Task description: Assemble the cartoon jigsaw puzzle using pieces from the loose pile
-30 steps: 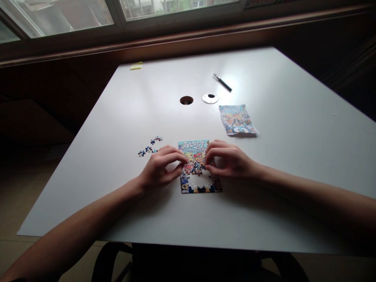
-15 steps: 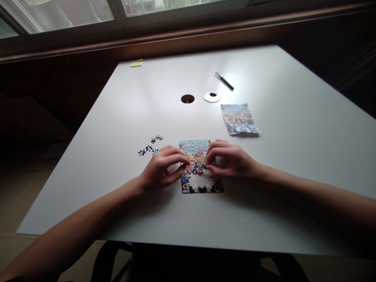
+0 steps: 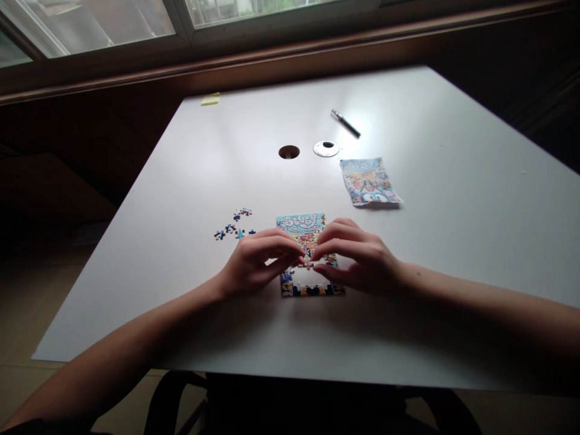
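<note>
A colourful jigsaw puzzle [image 3: 301, 223] lies on the table, its upper part and border filled, with a pale gap in the lower middle. My left hand [image 3: 263, 260] reaches over its left side, thumb and fingertips pinched at a small puzzle piece [image 3: 307, 261] above the gap. From the right, my right hand [image 3: 357, 254] is curved over the puzzle, thumb and forefinger apart near that same piece. Left of the puzzle are several loose puzzle pieces [image 3: 230, 229], some partly behind my left hand.
A creased picture sheet [image 3: 369, 181] with a matching design lies beyond my right hand. Farther back are a pen [image 3: 345, 123], a round cable hole [image 3: 289, 152] and a metal ring cover [image 3: 326, 148]. A yellow sticky note [image 3: 211, 98] sits at the white table's [image 3: 181, 181] far edge.
My left hand has moved right, inward over the puzzle. My right hand has shifted slightly left and down, with its thumb and forefinger wider apart.
</note>
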Demonstrator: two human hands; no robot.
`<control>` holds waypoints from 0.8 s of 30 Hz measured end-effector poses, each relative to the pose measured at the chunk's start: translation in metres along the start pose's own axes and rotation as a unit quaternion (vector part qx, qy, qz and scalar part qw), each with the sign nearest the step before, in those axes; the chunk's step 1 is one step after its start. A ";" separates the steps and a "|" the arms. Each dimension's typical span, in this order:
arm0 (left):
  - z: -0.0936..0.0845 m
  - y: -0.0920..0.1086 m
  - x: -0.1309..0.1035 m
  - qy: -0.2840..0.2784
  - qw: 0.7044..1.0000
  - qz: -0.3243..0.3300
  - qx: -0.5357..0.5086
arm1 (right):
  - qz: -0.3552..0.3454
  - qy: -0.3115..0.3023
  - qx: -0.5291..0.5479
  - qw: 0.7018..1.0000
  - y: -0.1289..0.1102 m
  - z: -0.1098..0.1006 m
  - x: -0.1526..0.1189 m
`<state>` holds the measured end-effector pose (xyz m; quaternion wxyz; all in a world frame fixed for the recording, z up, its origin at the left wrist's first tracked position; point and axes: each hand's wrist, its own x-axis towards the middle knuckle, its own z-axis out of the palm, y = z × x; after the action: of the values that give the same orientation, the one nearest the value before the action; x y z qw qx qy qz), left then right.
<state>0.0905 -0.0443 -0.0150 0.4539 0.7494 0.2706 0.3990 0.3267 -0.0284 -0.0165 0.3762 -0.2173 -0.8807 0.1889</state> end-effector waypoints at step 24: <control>-0.004 -0.001 0.001 -0.013 0.998 -0.063 0.010 | -0.014 0.005 -0.021 1.000 0.005 -0.005 0.000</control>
<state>0.0880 -0.0414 -0.0141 0.4742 0.7405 0.3154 0.3568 0.3313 -0.0236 -0.0159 0.3782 -0.2134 -0.8857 0.1641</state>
